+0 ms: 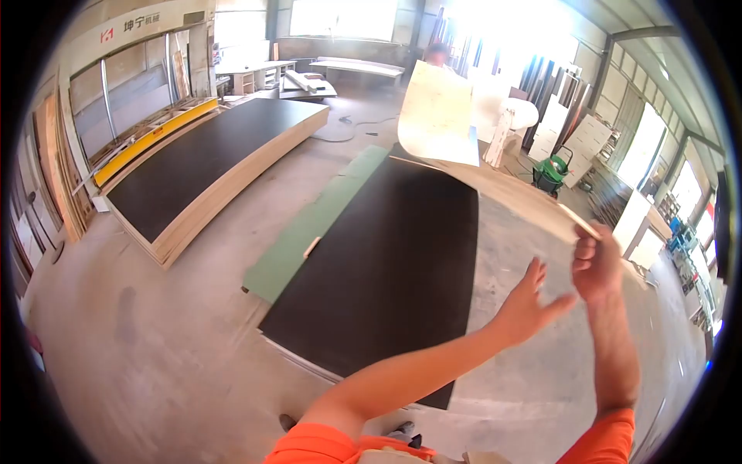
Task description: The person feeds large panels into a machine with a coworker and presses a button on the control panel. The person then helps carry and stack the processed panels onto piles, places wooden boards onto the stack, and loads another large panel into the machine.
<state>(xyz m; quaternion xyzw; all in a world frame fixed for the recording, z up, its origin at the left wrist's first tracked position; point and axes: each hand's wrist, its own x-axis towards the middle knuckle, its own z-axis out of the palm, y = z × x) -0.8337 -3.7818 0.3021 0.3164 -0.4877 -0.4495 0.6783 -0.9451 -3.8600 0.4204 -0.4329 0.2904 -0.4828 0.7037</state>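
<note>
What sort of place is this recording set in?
Probably a woodworking or panel-making workshop: a large pale machine frame with a long yellow bar stands beside a thick stack of black-topped, wood-edged boards, and long, dark upright pieces stand near the back.

Your single head-worn camera looks forward and steeply down from above your forearms, which appear close at the lower edge. Its wide, rounded field extends to the far windows (pixel 342 19); no second view shares it.
</note>
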